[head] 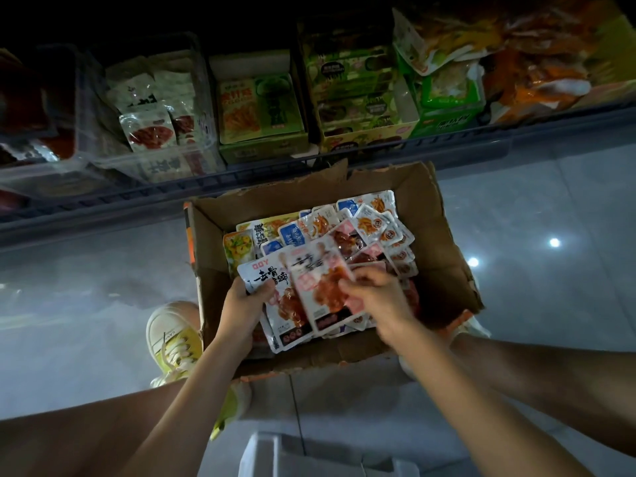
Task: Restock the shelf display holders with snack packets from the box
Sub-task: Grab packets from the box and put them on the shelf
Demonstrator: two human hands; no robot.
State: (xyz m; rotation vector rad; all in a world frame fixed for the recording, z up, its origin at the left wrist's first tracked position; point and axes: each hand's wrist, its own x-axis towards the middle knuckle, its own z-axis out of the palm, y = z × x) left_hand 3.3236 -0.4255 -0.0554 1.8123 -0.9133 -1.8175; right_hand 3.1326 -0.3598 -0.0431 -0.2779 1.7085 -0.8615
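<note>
Gripping a stack of white packets (261, 275) at its 9 o'clock edge, the left hand (244, 306) has its thumb on top and its fingers hidden beneath. The right hand (377, 297) pinches the top packet (318, 287) at its 3 o'clock edge; that packet is blurred and lies tilted over the stack. Both hands are over the box (444, 242), near its 6 o'clock wall. The box is open cardboard with torn flaps and sits on the floor (516, 208). Loose packets (375, 225) are heaped inside at 12 to 2 o'clock of the hands: blue-white, orange, pink. The shelf (309, 165) is at 12 o'clock past the box, with a clear bin (151, 108) at 10, green holders (261, 111) at 12 and orange bags (537, 63) at 2. A yellow shoe (172, 335) is just beside the box at 8 o'clock.
</note>
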